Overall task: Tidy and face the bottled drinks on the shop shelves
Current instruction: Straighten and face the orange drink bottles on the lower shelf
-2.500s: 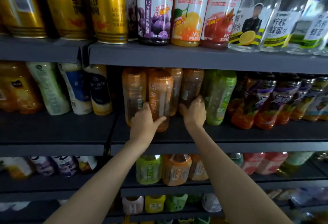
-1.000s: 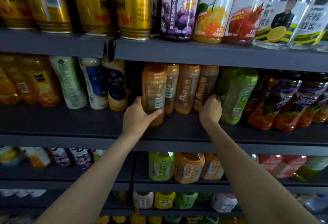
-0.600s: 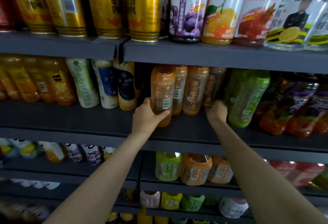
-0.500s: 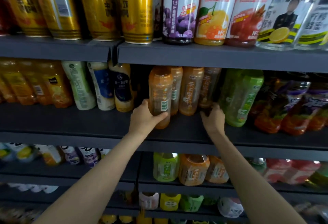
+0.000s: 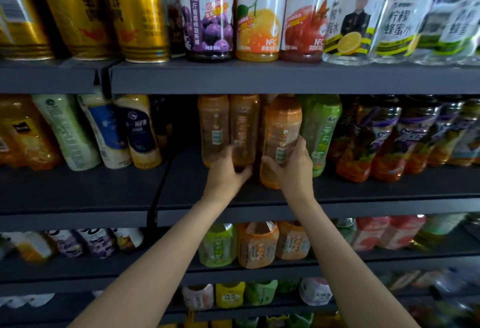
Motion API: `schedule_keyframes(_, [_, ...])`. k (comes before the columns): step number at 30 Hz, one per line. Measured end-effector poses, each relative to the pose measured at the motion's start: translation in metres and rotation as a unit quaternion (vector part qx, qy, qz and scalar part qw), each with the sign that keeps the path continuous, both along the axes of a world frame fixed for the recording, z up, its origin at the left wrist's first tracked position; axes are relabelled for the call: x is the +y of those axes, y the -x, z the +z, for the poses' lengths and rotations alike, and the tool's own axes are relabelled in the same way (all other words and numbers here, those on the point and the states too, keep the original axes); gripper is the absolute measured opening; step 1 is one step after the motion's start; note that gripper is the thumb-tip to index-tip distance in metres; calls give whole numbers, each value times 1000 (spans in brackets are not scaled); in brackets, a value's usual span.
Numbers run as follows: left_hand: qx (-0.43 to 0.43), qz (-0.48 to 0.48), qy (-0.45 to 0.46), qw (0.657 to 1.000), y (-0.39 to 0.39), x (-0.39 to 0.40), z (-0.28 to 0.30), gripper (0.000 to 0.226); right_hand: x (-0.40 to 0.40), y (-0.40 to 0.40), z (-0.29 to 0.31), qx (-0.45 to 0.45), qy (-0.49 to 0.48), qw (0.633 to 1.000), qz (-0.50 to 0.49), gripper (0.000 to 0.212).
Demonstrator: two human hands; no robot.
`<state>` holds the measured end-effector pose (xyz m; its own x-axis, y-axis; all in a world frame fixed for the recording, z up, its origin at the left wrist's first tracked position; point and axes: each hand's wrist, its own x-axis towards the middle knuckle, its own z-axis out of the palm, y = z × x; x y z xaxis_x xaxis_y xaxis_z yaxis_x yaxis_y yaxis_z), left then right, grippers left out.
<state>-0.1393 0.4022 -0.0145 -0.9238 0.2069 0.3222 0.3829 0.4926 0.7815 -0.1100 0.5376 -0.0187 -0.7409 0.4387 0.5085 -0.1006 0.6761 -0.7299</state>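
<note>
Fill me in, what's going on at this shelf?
A person is facing drinks on the middle shelf. The right hand grips an orange bottle beside the green bottle. The left hand holds the base of a darker amber bottle just left of it. Both bottles stand upright.

Bare shelf (image 5: 187, 184) left of orange bottles (image 5: 214, 130); green bottle (image 5: 320, 133) crowds right

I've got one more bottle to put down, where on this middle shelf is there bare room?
Bare shelf lies between the navy-label yellow bottle and the orange tea bottles; the front strip there is bare too. From the green tea bottle rightward it is packed.
</note>
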Motion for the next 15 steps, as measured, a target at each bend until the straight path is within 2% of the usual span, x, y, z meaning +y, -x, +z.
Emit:
schedule_keyframes(2, [30,59,-4,998,7,0,-1,50,2,4,-1,-20,-11,1000,-19,74])
schedule_keyframes(7, [68,73,-1,995,24,24,-1,60,-6,-1,-20,-67,-3,997,-46,61])
schedule_keyframes(11, [20,128,-19,991,36,54,-4,61,-5,21,-13,-111,6,992,-57,50])
schedule_keyframes(15, [-34,175,-50,983,44,67,-6,54,-3,38,-10,-146,-14,987,-69,54])
